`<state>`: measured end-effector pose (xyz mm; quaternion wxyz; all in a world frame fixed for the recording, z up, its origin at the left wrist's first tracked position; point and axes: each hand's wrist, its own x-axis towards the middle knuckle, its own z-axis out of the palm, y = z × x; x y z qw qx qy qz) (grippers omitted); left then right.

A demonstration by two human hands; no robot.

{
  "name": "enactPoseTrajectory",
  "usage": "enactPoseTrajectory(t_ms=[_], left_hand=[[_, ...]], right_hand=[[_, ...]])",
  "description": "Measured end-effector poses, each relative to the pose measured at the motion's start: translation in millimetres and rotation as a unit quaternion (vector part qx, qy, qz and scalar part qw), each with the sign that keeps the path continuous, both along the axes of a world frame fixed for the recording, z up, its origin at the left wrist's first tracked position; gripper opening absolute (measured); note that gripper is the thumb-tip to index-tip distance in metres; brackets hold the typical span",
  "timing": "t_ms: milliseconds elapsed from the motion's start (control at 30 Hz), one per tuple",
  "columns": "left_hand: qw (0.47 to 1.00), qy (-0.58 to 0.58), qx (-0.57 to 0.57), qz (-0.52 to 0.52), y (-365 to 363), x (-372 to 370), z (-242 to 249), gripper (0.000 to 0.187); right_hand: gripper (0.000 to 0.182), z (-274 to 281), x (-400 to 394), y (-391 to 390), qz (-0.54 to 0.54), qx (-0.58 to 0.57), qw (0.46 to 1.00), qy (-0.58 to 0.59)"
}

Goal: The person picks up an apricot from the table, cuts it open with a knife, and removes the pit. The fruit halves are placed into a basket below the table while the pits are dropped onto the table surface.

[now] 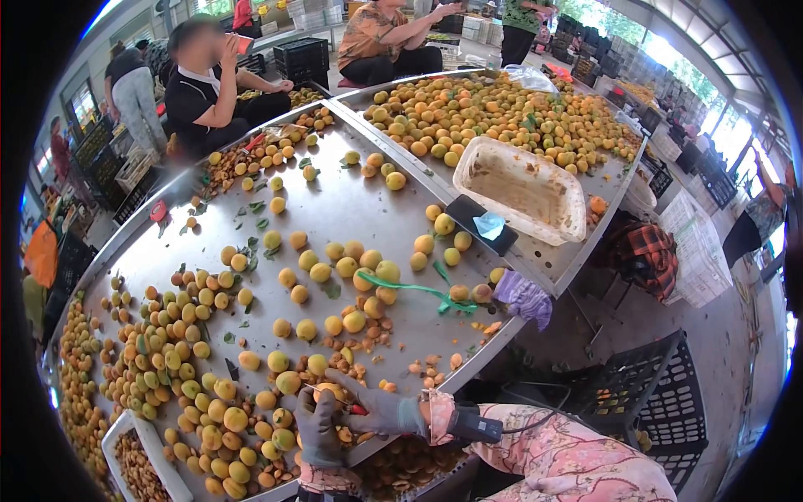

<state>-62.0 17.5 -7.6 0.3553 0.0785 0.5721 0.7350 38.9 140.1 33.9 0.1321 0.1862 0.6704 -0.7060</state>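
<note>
My left hand [319, 428], in a grey glove, is closed at the front edge of the metal table, its fingers on an apricot [334, 391] partly hidden between the hands. My right hand [383, 408], gloved alike, comes in from the right and is closed around a small red-handled tool [358, 410]; a thin pale line by the fruit may be its blade. Apricot halves and pits [368, 339] lie just beyond the hands. Whole apricots [222, 414] are heaped to the left.
Past the sloping metal table [251, 318] lie a white basin [523, 188], a dark phone-like slab [481, 224], a green ribbon [410, 289] and a purple glove [524, 297]. A pit-filled white tray [138, 460] stands lower left, a black crate [652, 393] right. Other people sit behind.
</note>
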Motion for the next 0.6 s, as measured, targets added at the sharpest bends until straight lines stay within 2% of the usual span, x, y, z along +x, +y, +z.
enactPoseTrajectory(t_ms=[67,133,167,233,367,400,433,467,567,600], left_hand=[[0.999,-0.027,0.030,-0.012,0.0,0.2,4.0,0.023],[0.999,-0.017,0.019,-0.037,-0.2,3.0,4.7,0.023],[0.998,-0.007,0.009,-0.063,-0.2,4.6,5.1,0.023],[0.998,-0.009,0.003,-0.070,0.6,6.7,7.6,0.023],[0.997,0.019,0.009,-0.077,1.5,9.6,0.8,0.025],[0.997,0.019,0.008,-0.077,1.8,11.2,0.5,0.025],[0.997,0.021,0.023,-0.073,2.1,13.2,0.4,0.029],[0.997,0.023,0.037,-0.069,2.5,14.9,0.0,0.033],[0.998,0.026,0.056,-0.033,3.8,19.7,-10.7,0.030],[0.998,0.025,0.056,-0.031,3.6,20.7,-9.4,0.030]], right_hand=[[0.080,-18.0,-1.3,0.0,0.008,-0.016,1.000,0.020],[0.079,-46.8,-4.5,-5.8,-0.026,0.109,0.978,0.176],[0.079,-51.4,-5.5,-5.2,-0.024,0.108,0.978,0.176],[0.074,-48.9,-9.0,-1.5,-0.057,0.209,0.911,0.351],[0.067,-41.1,-5.6,1.3,-0.044,0.177,0.921,0.345],[0.062,-11.7,-0.9,8.0,-0.008,0.049,0.981,0.188],[0.058,4.1,1.6,11.4,0.028,-0.081,0.996,0.022],[0.058,1.7,2.0,10.2,0.029,-0.081,0.996,0.022],[0.057,-24.4,3.3,-0.5,-0.023,-0.133,0.989,0.055],[0.057,-30.6,0.2,-5.9,-0.060,-0.139,0.984,0.097]])
